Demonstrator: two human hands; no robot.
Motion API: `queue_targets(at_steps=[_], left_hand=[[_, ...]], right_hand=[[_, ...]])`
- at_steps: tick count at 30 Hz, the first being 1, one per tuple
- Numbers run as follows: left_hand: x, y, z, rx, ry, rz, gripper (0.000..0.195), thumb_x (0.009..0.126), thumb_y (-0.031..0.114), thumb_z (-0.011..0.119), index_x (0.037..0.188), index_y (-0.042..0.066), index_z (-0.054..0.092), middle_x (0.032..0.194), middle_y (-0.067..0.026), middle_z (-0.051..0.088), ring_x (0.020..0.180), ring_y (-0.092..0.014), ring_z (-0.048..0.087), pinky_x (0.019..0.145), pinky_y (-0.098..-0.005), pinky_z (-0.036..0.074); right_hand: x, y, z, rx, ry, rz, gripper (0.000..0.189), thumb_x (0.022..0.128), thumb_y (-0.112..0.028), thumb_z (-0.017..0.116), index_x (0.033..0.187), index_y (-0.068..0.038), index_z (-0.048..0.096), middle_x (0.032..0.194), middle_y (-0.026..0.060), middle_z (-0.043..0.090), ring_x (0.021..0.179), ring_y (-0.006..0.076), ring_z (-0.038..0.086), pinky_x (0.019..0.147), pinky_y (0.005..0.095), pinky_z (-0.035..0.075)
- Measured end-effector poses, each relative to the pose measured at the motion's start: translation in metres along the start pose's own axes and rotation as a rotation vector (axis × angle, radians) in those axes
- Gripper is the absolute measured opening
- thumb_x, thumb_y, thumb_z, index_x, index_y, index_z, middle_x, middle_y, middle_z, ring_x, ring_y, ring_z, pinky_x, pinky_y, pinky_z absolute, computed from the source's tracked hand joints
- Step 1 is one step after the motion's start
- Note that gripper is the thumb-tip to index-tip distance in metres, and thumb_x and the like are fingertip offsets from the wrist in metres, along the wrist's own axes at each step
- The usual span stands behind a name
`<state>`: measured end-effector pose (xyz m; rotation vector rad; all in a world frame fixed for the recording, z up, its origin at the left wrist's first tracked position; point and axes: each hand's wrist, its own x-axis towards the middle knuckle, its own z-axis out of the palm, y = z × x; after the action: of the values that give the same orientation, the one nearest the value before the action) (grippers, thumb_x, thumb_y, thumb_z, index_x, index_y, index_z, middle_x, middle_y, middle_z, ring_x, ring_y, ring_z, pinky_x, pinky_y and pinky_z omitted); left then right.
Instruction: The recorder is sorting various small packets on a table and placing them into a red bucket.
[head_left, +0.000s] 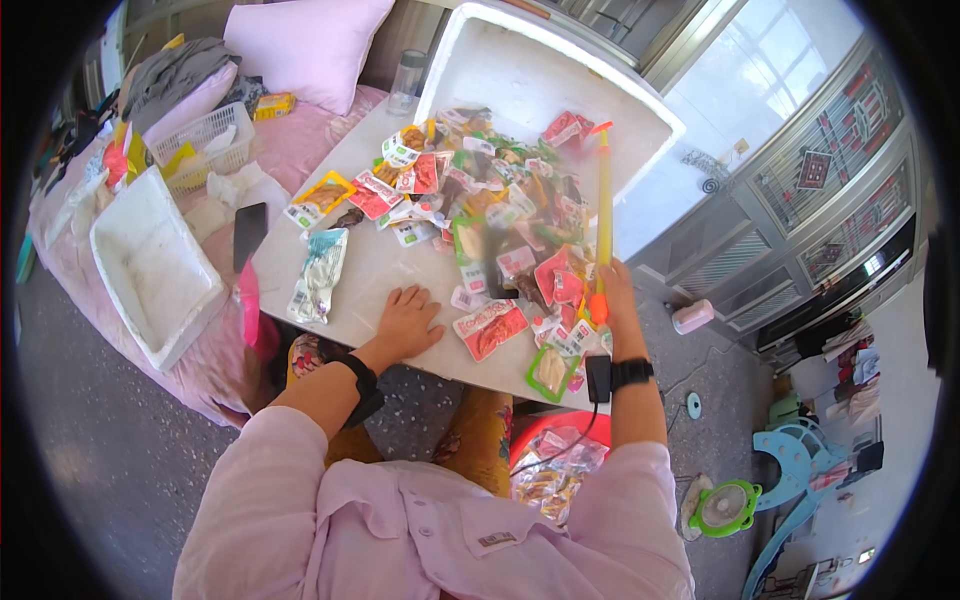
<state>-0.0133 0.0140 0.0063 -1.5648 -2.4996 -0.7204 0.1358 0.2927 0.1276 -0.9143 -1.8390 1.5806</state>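
My left hand (409, 322) lies palm down on the light tabletop (382, 277) near its front edge, fingers a little apart and nothing in them. At the table's right side, my right hand (621, 296) is against a long yellow stick (604, 202) with orange ends; whether its fingers close around the stick is unclear. Between the hands spreads a heap of small sealed snack packets (517, 195). Nearest my left hand is a red-and-white packet (491, 328). A green-edged packet (552, 373) lies at the front right. Left of my left hand rests a silver-and-teal pouch (320, 276).
A large white foam box (551, 56) lies open behind the heap. Below the table's right front, a red tub (536, 427) holds more packets. To the left, a bed bears a foam tray (154, 262), a plastic basket (232, 154) and a black phone (250, 229).
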Motion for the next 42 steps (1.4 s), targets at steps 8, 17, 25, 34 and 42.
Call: queue_targets(at_steps=[8, 17, 25, 34, 42], left_hand=[[-0.004, -0.005, 0.005, -0.004, 0.03, -0.003, 0.038, 0.068, 0.034, 0.048, 0.097, 0.009, 0.051, 0.109, -0.0133, 0.041, 0.108, -0.027, 0.031, 0.09, -0.0411, 0.02], [-0.001, 0.0, 0.004, -0.009, 0.021, 0.009, 0.039, 0.067, 0.034, 0.048, 0.097, 0.009, 0.051, 0.109, -0.013, 0.041, 0.108, -0.027, 0.032, 0.09, -0.0414, 0.019], [-0.002, -0.002, 0.008, -0.004, 0.079, 0.028, 0.038, 0.066, 0.033, 0.05, 0.094, 0.008, 0.052, 0.107, -0.0145, 0.043, 0.106, -0.028, 0.033, 0.088, -0.0417, 0.021], [-0.002, -0.001, 0.005, -0.007, -0.008, -0.011, 0.04, 0.068, 0.035, 0.047, 0.098, 0.009, 0.05, 0.112, -0.0132, 0.039, 0.11, -0.027, 0.029, 0.09, -0.0412, 0.019], [0.0, 0.0, 0.005, 0.007, 0.007, 0.0, 0.039, 0.068, 0.034, 0.048, 0.098, 0.01, 0.05, 0.11, -0.0128, 0.04, 0.108, -0.027, 0.031, 0.09, -0.0413, 0.02]], right_hand=[[0.081, -0.014, 0.06, -0.234, 0.123, -0.15, 0.033, 0.069, -0.017, 0.047, 0.096, 0.002, 0.04, 0.072, 0.0102, 0.047, 0.053, 0.0171, 0.048, 0.043, 0.0269, 0.039], [0.087, 0.019, 0.016, 0.024, -0.241, 0.008, 0.033, 0.074, -0.015, 0.048, 0.102, 0.0, 0.038, 0.071, 0.0075, 0.047, 0.053, 0.0145, 0.047, 0.044, 0.0248, 0.041], [0.054, 0.016, 0.025, -0.024, -0.074, -0.016, 0.04, 0.074, -0.015, 0.049, 0.108, -0.001, 0.034, 0.075, 0.0078, 0.049, 0.055, 0.0132, 0.048, 0.044, 0.0244, 0.04], [0.12, 0.012, 0.067, -0.098, -0.199, -0.085, 0.03, 0.073, -0.018, 0.048, 0.096, 0.0, 0.042, 0.077, 0.0089, 0.049, 0.056, 0.0159, 0.05, 0.046, 0.0269, 0.042], [0.134, 0.032, 0.057, -0.354, -0.152, -0.084, 0.033, 0.07, -0.021, 0.051, 0.095, 0.0, 0.047, 0.08, 0.0132, 0.053, 0.074, 0.0207, 0.053, 0.061, 0.0314, 0.041]])
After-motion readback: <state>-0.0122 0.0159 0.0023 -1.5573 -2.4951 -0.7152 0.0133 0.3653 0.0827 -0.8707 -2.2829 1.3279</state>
